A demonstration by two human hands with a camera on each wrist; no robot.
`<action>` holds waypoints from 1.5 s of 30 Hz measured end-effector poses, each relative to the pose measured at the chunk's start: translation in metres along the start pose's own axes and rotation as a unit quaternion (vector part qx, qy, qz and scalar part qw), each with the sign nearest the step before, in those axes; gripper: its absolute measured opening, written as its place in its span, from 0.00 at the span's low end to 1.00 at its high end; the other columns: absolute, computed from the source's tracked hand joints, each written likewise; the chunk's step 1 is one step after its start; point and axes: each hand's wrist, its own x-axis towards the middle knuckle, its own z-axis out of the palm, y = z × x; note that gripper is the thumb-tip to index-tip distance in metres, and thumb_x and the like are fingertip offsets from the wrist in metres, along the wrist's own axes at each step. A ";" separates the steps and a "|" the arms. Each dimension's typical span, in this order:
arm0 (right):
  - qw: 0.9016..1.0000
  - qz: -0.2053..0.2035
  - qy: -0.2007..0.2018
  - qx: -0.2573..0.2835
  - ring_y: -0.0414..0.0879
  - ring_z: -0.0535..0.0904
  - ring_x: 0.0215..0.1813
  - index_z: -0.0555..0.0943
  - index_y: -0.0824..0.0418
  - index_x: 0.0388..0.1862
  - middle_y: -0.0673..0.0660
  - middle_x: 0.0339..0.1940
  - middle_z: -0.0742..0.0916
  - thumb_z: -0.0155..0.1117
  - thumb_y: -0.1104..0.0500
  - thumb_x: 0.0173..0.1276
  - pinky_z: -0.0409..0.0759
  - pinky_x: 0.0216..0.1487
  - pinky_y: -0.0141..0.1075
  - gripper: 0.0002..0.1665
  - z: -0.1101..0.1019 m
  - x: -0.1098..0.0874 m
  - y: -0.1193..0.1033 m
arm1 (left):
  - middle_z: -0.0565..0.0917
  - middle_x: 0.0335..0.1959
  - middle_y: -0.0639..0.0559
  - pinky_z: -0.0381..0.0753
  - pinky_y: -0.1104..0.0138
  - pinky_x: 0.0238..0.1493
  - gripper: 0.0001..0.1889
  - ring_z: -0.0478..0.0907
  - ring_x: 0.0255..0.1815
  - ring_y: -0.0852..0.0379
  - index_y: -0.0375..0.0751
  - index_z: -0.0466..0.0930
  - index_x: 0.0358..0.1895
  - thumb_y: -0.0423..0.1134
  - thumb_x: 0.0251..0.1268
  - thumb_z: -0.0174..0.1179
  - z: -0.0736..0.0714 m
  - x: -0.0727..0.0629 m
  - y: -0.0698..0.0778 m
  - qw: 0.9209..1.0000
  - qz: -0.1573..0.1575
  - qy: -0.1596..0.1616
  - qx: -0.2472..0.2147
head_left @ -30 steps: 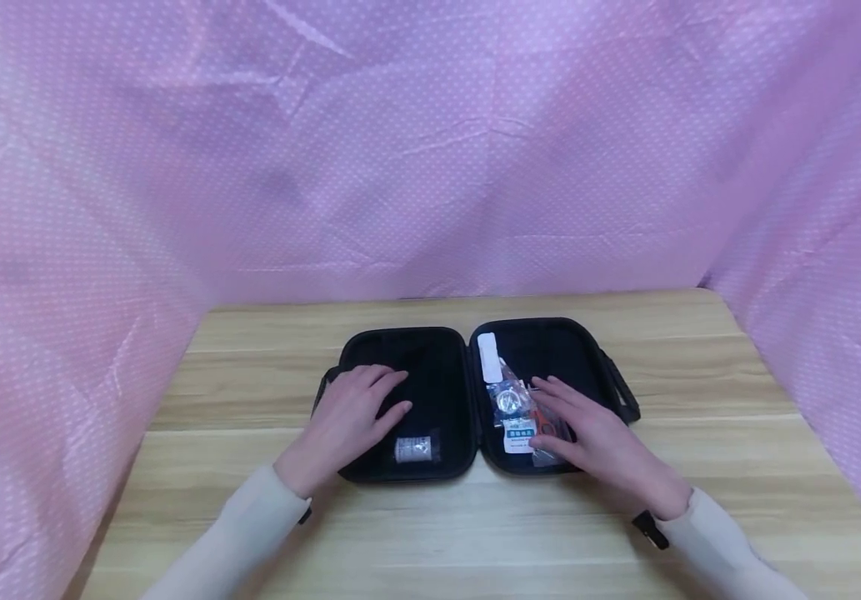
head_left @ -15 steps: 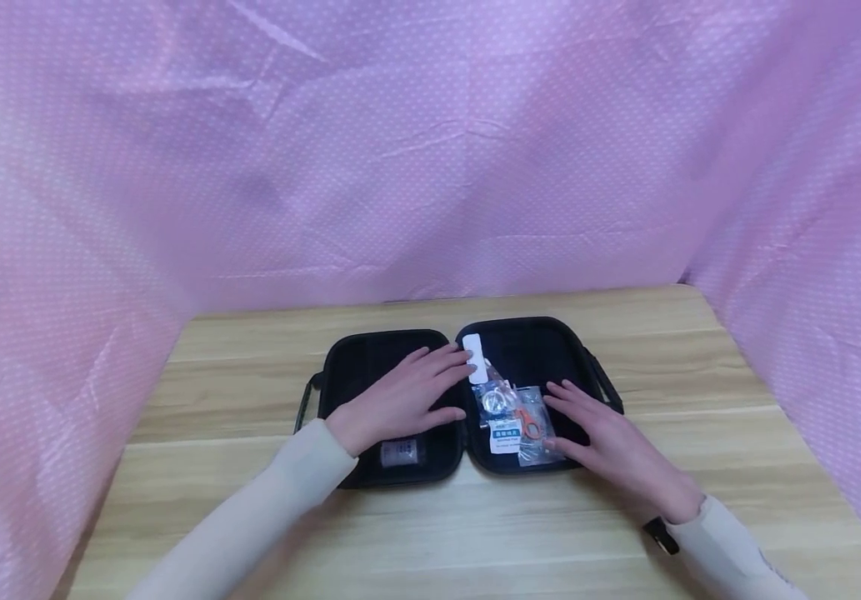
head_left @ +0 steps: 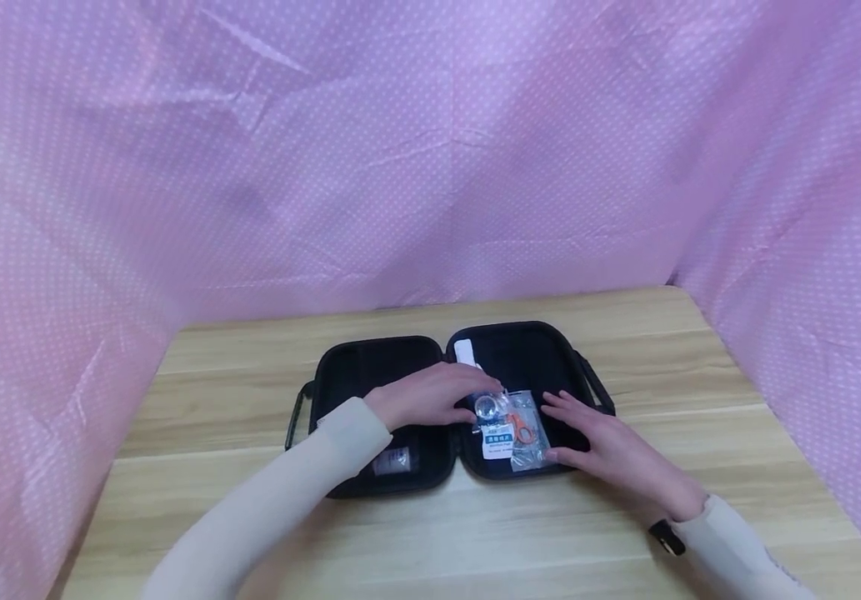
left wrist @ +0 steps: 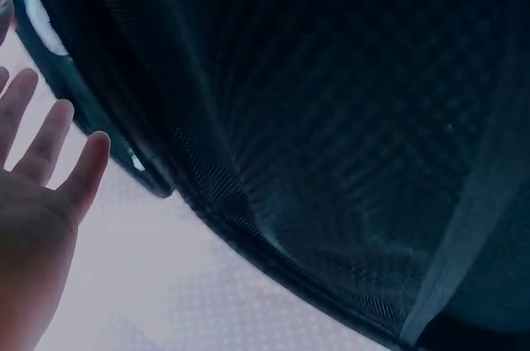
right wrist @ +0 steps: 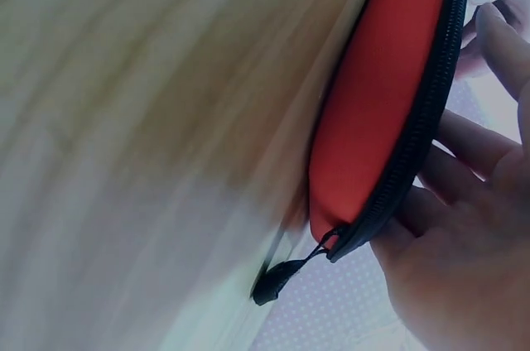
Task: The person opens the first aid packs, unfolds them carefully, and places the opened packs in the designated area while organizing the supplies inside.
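With 12 o'clock away from the person, the bench (head_left: pixel 460 550) runs widest at 6 o'clock, a broad stretch of wood between the case (head_left: pixel 531 354) and the bottom of the head view. The right hand (head_left: pixel 618 450) comes from 4 o'clock over the case's zipped rim (right wrist: pixel 435 78), fingers loosely spread, holding nothing; its thumb is just beside the clear bag (head_left: pixel 533 457). The left hand (head_left: pixel 433 396) crosses from 8 o'clock, fingers extended, with no grip showing; whether its tips touch the silver packet (head_left: pixel 486 407) cannot be told.

In the left half, the roll (head_left: pixel 392 461) lies near the 6 o'clock edge, long axis 9 to 3. In the right half, the white packet (head_left: pixel 498 443) lies at 7 o'clock, the orange scissors (head_left: pixel 522 429) just beside it. The bag's long axis runs near 12 to 6; the strip (head_left: pixel 464 352) lies at 11.

The case is open flat, long axis 9 to 3, handle (head_left: pixel 597 385) at 3, loop (head_left: pixel 297 412) at 9. Beyond, a narrower band of wood reaches the far edge, then the pink curtain (head_left: pixel 400 167).
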 end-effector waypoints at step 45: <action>1.000 0.006 -0.002 0.007 0.67 0.65 0.77 0.75 0.66 0.73 0.65 0.76 0.74 0.75 0.47 0.67 0.67 0.70 0.65 0.41 -0.001 -0.001 0.000 | 0.84 0.61 0.57 0.70 0.60 0.71 0.18 0.77 0.62 0.59 0.51 0.83 0.61 0.49 0.73 0.64 -0.007 -0.020 -0.002 0.995 -0.014 0.099 0.018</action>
